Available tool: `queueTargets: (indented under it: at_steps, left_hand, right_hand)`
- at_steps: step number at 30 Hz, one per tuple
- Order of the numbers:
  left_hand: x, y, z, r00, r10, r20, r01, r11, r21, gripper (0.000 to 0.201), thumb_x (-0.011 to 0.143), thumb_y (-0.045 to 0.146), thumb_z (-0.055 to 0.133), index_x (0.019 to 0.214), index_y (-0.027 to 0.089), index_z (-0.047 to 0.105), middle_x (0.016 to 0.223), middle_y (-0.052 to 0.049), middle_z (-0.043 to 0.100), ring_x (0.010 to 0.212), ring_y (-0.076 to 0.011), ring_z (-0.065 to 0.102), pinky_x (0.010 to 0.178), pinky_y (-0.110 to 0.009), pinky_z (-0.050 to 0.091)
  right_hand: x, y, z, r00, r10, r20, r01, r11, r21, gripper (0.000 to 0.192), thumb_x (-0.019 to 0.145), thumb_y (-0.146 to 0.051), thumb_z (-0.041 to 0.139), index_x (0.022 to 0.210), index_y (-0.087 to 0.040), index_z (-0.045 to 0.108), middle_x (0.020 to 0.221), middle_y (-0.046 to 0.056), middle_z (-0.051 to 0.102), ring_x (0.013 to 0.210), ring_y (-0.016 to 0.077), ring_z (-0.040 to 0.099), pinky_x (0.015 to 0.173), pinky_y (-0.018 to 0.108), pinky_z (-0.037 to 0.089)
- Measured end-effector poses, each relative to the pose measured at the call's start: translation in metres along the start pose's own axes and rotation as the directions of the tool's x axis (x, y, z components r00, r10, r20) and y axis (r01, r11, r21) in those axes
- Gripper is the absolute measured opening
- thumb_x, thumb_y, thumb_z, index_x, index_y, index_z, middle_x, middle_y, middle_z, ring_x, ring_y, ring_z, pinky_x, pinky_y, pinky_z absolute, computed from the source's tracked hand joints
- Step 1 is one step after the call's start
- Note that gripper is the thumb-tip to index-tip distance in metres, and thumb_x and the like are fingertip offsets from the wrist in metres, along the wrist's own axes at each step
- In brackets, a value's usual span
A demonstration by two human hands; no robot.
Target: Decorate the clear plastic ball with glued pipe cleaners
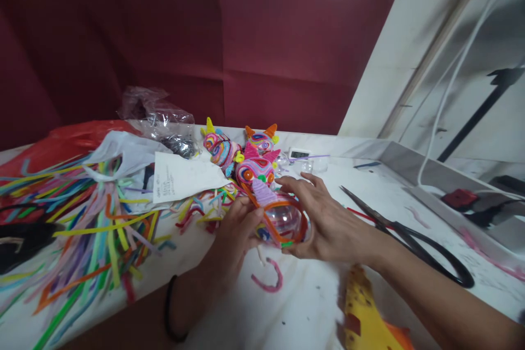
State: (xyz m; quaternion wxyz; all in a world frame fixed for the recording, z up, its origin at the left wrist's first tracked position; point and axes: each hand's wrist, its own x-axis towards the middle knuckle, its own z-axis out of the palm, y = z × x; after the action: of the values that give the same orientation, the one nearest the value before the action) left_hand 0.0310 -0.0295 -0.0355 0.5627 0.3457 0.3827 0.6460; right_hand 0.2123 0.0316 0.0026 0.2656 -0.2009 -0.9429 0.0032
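Between my two hands is a clear plastic ball [283, 219] with orange pipe cleaner round it and a purple ear-like piece [264, 191] on top. My left hand [238, 224] grips its left side, thumb on the orange strip. Fingers and thumb of my right hand [315, 216] curve round its right side. Just behind it sits a pink pipe-cleaner animal head [256, 167] with orange eyes. Two more such figures stand farther back, a striped one [223, 150] and one with orange ears [262, 136]. A curled pink pipe cleaner [268, 279] lies in front.
Loose pipe cleaners [102, 240] heap on the left, beside a white paper [176, 178] and plastic bags [159, 115]. Black-handled scissors [406, 235] lie open near my right forearm. A yellow object [361, 306] is at the front. A power strip and cables [463, 199] sit in the tray at right.
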Motion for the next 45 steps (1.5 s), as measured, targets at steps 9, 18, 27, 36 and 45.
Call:
queueTargets:
  at_steps: [9,18,27,36,45]
  left_hand:
    - [0.0,-0.004,-0.005,0.992,-0.039,0.119,0.045,0.998,-0.041,0.027,0.085,0.036,0.065,0.108,0.022,0.058,0.121,-0.008,0.066,0.107,-0.025,0.064,0.077,-0.033,0.056]
    - [0.0,-0.005,-0.004,0.99,0.003,0.143,0.011,0.995,-0.097,0.031,0.081,0.026,0.068,0.11,0.024,0.058,0.131,-0.007,0.062,0.114,-0.0256,0.061,0.085,-0.035,0.054]
    - [0.002,-0.005,-0.005,0.993,0.023,0.114,-0.013,0.996,-0.085,0.037,0.08,0.025,0.067,0.115,0.026,0.058,0.129,-0.007,0.062,0.114,-0.0262,0.061,0.087,-0.035,0.053]
    - [0.0,-0.002,-0.002,0.994,0.019,0.107,-0.004,0.989,-0.145,0.037,0.077,0.024,0.069,0.113,0.024,0.061,0.119,-0.007,0.068,0.113,-0.0261,0.063,0.089,-0.035,0.053]
    - [0.0,0.001,0.0,0.994,0.041,0.104,-0.026,0.99,-0.138,0.035,0.079,0.026,0.066,0.113,0.023,0.058,0.121,-0.007,0.068,0.11,-0.025,0.064,0.086,-0.034,0.052]
  right_hand:
    - [0.001,0.0,0.002,1.0,-0.011,-0.015,0.011,1.0,0.005,0.094,0.067,-0.036,0.082,0.14,-0.022,0.024,0.12,0.015,0.063,0.114,0.0345,0.062,0.109,0.063,0.023]
    - [0.001,-0.001,0.007,0.996,-0.034,-0.081,0.031,0.999,-0.03,0.091,0.069,-0.035,0.081,0.14,-0.02,0.026,0.117,0.016,0.063,0.112,0.0328,0.062,0.11,0.062,0.024]
    - [0.001,-0.004,0.012,0.986,-0.079,-0.148,0.07,0.995,-0.064,0.087,0.072,-0.04,0.078,0.14,-0.02,0.028,0.125,0.018,0.063,0.116,0.0337,0.06,0.112,0.061,0.021]
    - [0.001,-0.004,0.017,0.975,-0.106,-0.194,0.087,0.991,-0.103,0.088,0.072,-0.038,0.077,0.141,-0.018,0.027,0.125,0.02,0.063,0.115,0.0356,0.06,0.111,0.065,0.021]
    - [0.002,-0.006,0.015,0.968,-0.1,-0.228,0.077,0.991,-0.107,0.082,0.076,-0.039,0.074,0.141,-0.02,0.027,0.121,0.018,0.064,0.116,0.035,0.06,0.111,0.065,0.022]
